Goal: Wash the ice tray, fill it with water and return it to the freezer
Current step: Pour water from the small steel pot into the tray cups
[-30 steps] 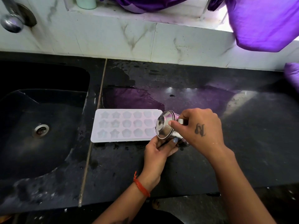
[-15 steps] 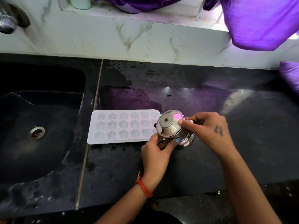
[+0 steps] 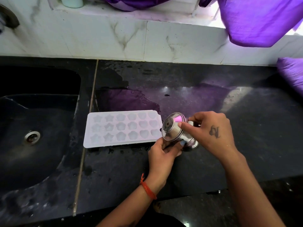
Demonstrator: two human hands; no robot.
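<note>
A white ice tray with star and flower shaped cells lies flat on the black counter, just right of the sink. At its right end a small steel pot is tipped on its side, its base facing the camera, its mouth turned away. My left hand grips the pot from below. My right hand holds it from the right, with the thumb pressed on its side. Whether water sits in the cells cannot be told.
A black sink with a steel drain fills the left. The counter is wet, with a puddle behind the tray. A white tiled wall runs along the back. Purple cloth hangs at the upper right and more lies at the right edge.
The pot has shifted slightly right, off the tray's end, and tilted so its base faces more upward. Both hands moved with it. The tray has stayed put.
</note>
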